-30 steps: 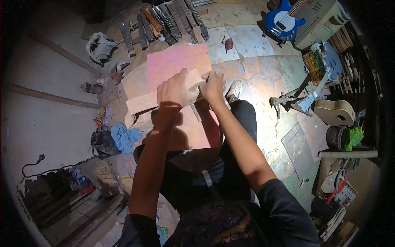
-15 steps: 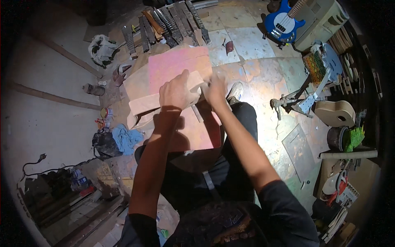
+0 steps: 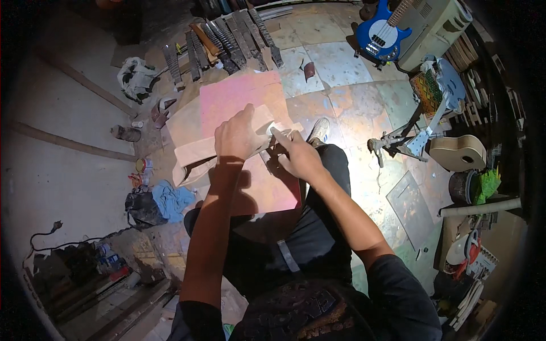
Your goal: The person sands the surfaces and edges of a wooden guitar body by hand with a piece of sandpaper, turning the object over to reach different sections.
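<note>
A pale, light-brown wooden piece (image 3: 193, 151) with raised, hollow-looking sides lies slantwise over a pink and orange board (image 3: 273, 193) in front of my lap. My left hand (image 3: 234, 136) is wrapped over the top of the piece, pressing it down. My right hand (image 3: 300, 156) is closed, its fingertips against a small whitish spot (image 3: 270, 129) at the piece's right part. What the right fingers hold, if anything, is too small to make out. Below the hands, shadow covers part of the board.
Several dark notched bars and tools (image 3: 227, 42) lie at the far side. A blue bass guitar (image 3: 384, 34) stands far right, with a metal stand (image 3: 398, 145) and an acoustic guitar body (image 3: 458, 153) nearer. Blue cloth (image 3: 170, 198) lies left. My shoe (image 3: 320, 131) is beside the board.
My right hand, blurred before, has come nearer and its fingertips now sit at the whitish spot. My left hand keeps its grip on the wooden piece. The whole view has shifted slightly.
</note>
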A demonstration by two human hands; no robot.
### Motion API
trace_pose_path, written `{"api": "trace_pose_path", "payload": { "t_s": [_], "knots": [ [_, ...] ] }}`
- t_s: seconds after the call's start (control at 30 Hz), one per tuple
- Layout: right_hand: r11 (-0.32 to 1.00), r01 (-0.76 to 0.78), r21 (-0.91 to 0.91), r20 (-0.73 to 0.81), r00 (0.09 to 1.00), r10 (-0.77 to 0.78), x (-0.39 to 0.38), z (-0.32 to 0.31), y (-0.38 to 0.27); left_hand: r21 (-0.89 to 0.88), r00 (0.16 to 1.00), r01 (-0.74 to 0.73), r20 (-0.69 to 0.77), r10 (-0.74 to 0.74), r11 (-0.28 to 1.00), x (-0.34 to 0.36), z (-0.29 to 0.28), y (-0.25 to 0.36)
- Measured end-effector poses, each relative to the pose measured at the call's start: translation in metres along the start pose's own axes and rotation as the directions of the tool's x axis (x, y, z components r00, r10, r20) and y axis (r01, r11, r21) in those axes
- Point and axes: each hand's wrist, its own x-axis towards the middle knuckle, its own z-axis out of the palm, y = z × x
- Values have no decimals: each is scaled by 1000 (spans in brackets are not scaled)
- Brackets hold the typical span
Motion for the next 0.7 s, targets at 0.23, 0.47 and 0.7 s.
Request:
{"api": "trace_pose_path", "payload": {
  "t_s": [0.23, 0.47, 0.7],
  "knots": [
    [989, -94, -110, 163, 980, 111, 26, 4, -6, -42, 999, -9, -35, 8, 999, -1, 3, -6],
    [969, -148, 199, 69, 988, 136, 2, -10, 13, -10, 999, -30, -28, 30, 999, -4, -2, 0],
    [785, -366, 499, -202, 832, 517, 30, 7, -4, 16, 1000, -14, 9, 14, 1000, -3, 6, -3]
  ]
}}
